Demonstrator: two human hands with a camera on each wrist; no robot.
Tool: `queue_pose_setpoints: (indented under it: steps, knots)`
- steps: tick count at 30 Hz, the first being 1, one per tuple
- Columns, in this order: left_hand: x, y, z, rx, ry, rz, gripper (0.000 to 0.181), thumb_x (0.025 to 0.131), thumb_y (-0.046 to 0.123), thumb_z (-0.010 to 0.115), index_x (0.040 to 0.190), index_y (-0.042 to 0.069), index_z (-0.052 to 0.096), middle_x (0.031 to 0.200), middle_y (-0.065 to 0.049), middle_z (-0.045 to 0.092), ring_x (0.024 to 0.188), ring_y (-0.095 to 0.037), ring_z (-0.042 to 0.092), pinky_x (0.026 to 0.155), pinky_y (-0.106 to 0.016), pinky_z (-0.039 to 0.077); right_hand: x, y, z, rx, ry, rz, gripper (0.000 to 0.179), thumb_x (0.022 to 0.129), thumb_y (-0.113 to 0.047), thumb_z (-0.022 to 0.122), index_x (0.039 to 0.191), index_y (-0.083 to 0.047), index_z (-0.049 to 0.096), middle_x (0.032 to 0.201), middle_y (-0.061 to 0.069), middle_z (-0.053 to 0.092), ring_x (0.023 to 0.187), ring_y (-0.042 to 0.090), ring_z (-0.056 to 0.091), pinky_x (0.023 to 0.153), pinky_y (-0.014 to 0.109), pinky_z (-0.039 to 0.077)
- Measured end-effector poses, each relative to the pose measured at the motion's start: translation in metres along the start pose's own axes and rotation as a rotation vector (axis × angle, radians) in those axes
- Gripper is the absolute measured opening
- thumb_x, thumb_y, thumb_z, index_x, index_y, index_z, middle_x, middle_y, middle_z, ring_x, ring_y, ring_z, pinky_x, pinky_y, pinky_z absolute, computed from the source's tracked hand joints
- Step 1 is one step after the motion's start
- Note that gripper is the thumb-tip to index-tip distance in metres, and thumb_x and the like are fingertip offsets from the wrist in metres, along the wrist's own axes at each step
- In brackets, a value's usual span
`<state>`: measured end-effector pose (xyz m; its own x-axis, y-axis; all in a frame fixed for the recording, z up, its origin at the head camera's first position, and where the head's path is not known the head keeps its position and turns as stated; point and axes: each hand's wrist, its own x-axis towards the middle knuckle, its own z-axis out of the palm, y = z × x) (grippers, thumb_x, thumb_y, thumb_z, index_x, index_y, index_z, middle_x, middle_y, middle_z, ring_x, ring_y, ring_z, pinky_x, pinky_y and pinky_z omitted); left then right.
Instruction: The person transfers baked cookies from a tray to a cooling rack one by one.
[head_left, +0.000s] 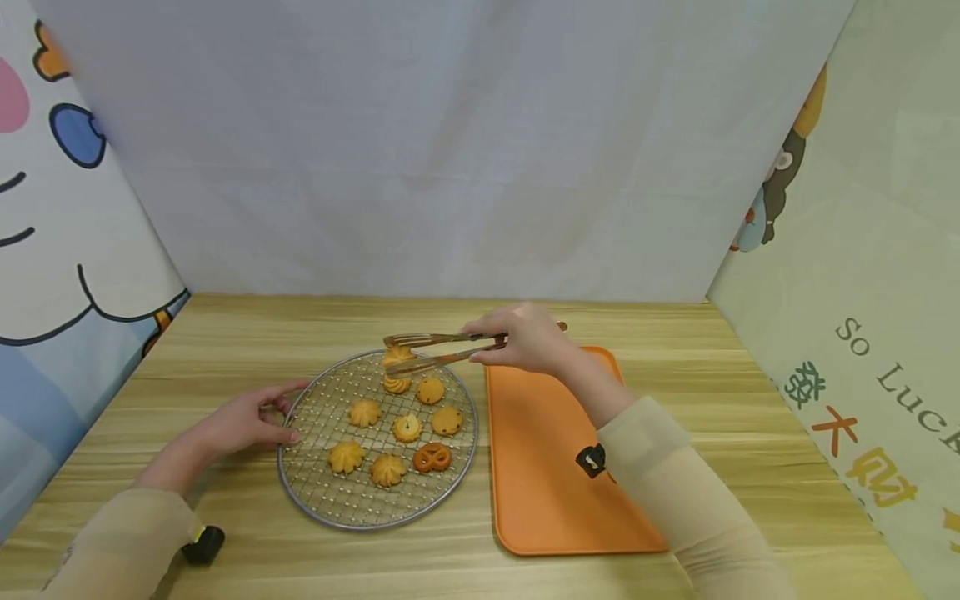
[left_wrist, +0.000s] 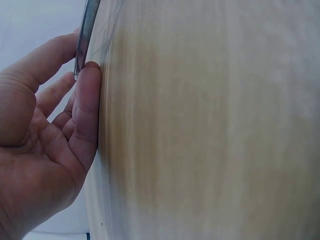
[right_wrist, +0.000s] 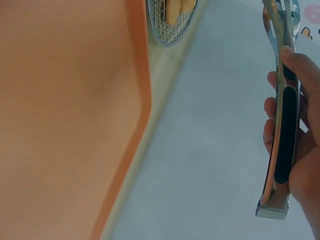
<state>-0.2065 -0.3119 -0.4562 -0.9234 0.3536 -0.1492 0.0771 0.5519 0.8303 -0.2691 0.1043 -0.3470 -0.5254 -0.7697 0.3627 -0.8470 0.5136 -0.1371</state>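
Observation:
A round wire cooling rack point(head_left: 306, 477) lies on the left-centre of the table, bearing several cookies. My left hand point(head_left: 243, 423) pinches its left rim between thumb and fingers, the lower fingers against the tabletop in the left wrist view. In my right hand point(head_left: 525, 337) is a pair of metal tongs point(right_wrist: 278, 155) with dark grip pads, held round the handles. Their parted tips reach over the rack's back edge, on either side of a ridged flower-shaped cookie point(head_left: 398, 355). Just in front sits a swirl cookie point(head_left: 397, 385). Nearer me are a pretzel cookie point(head_left: 432, 457) and a flower cookie point(head_left: 387, 469).
An orange rectangular tray point(head_left: 558, 508) lies right of the rack, partly under my right forearm. Behind the wooden table point(head_left: 247, 333) hangs a pale cloth point(head_left: 420, 167). Printed cloths stand at the left and right sides.

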Motion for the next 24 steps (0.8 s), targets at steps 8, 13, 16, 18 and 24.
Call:
queue_pose_setpoints:
  steps: [8, 13, 16, 18, 24]
  knots:
    - [0.000, 0.002, 0.000, 0.003, -0.005, 0.008, 0.090, 0.075, 0.021, 0.079, 0.147, 0.003, 0.027, 0.112, -0.022, 0.048, 0.079, -0.020, 0.063, 0.068, -0.028, 0.053, 0.015, -0.009, 0.020, -0.023, -0.043, 0.071, 0.035, 0.086, -0.035, 0.068, 0.118, -0.022, 0.068, 0.105, -0.004, 0.070, 0.063, 0.002, 0.054, 0.056, 0.020, 0.041]
    - [0.000, 0.001, 0.001, 0.006, -0.005, 0.016, 0.090, 0.075, 0.021, 0.079, 0.147, 0.002, 0.028, 0.112, -0.023, 0.049, 0.079, -0.020, 0.063, 0.068, -0.028, 0.053, 0.023, -0.013, 0.031, -0.029, -0.057, 0.102, 0.034, 0.086, -0.035, 0.068, 0.118, -0.024, 0.068, 0.107, -0.004, 0.070, 0.062, 0.002, 0.054, 0.056, 0.020, 0.040]
    - [0.001, 0.000, 0.000, 0.005, -0.004, 0.013, 0.091, 0.074, 0.020, 0.079, 0.147, 0.003, 0.028, 0.111, -0.023, 0.048, 0.078, -0.020, 0.063, 0.067, -0.028, 0.053, 0.028, -0.015, 0.037, -0.020, -0.073, 0.116, 0.033, 0.087, -0.035, 0.068, 0.118, -0.025, 0.068, 0.109, -0.004, 0.069, 0.064, 0.005, 0.058, 0.054, 0.020, 0.039]
    - [0.001, -0.001, 0.000, 0.011, -0.006, 0.012, 0.091, 0.074, 0.020, 0.079, 0.147, 0.003, 0.027, 0.112, -0.023, 0.048, 0.078, -0.020, 0.063, 0.067, -0.028, 0.053, 0.031, -0.017, 0.043, -0.028, -0.084, 0.129, 0.032, 0.087, -0.035, 0.067, 0.117, -0.026, 0.068, 0.110, -0.005, 0.069, 0.072, 0.006, 0.062, 0.054, 0.020, 0.040]
    - [0.002, -0.003, -0.001, 0.026, -0.004, 0.011, 0.091, 0.074, 0.021, 0.079, 0.147, 0.004, 0.028, 0.112, -0.024, 0.048, 0.079, -0.021, 0.063, 0.068, -0.029, 0.053, 0.039, -0.018, 0.059, -0.093, -0.140, 0.205, 0.034, 0.087, -0.040, 0.066, 0.119, -0.030, 0.066, 0.111, -0.007, 0.068, 0.088, 0.008, 0.064, 0.057, 0.022, 0.043]
